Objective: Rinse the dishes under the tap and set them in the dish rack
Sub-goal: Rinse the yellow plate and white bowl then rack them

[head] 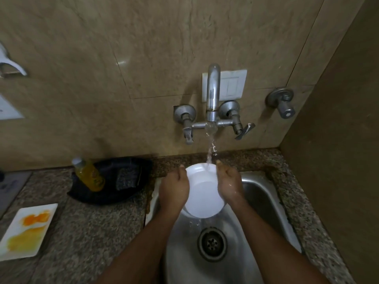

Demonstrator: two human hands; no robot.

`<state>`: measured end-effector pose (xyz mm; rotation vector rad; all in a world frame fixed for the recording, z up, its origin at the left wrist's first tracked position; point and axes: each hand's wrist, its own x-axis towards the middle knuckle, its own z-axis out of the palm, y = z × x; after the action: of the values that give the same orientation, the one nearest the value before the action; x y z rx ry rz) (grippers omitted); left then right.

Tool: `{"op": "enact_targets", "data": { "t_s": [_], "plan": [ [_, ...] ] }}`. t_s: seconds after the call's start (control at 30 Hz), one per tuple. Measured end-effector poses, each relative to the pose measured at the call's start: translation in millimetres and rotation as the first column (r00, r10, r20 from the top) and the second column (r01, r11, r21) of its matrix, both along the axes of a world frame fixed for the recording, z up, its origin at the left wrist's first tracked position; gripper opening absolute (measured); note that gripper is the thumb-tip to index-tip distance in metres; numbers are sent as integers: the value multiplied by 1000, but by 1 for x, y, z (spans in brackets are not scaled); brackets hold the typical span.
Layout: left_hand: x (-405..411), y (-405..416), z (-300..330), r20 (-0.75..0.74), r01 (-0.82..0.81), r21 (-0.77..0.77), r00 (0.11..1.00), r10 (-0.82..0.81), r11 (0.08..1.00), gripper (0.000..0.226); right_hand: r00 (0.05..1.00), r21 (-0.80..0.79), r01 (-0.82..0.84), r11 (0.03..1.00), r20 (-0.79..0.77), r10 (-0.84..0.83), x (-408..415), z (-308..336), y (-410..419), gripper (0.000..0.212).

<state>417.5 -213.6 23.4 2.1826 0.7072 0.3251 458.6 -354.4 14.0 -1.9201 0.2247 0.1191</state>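
Note:
A round white plate is held over the steel sink, tilted with its far rim up. My left hand grips its left edge and my right hand grips its right edge. Water runs from the wall tap and strikes the plate's far rim between my fingertips. Some water drips off the plate's near edge toward the drain. A white rectangular plate smeared with orange and yellow residue lies on the counter at the far left. No dish rack shows in this view.
A black tray on the granite counter holds a bottle of yellow liquid and a scrub pad. A second valve sticks out of the wall at right. A side wall closes off the right.

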Motion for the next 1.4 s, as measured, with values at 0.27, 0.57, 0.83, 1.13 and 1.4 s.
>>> {"op": "enact_targets", "data": {
  "t_s": [0.27,0.57,0.83,1.13,1.4],
  "plan": [
    [10,-10,10,42,-12,174,999,5,985,60,767,-561,-224,797,403,500,-20,9,20,32],
    [5,-13,0,-32,-186,139,981,192,973,59,628,-568,-352,744,446,637,-48,-22,21,53],
    [7,-5,-1,50,-242,95,970,238,966,58,692,-461,-358,812,453,562,-48,-31,3,56],
    [2,-3,-13,61,-311,-142,945,321,940,56,744,-385,-316,867,467,478,-42,-28,3,54],
    [-1,3,-21,-56,-369,-488,918,393,791,38,997,292,71,954,-52,-58,-12,-20,10,24]
  ]
}}
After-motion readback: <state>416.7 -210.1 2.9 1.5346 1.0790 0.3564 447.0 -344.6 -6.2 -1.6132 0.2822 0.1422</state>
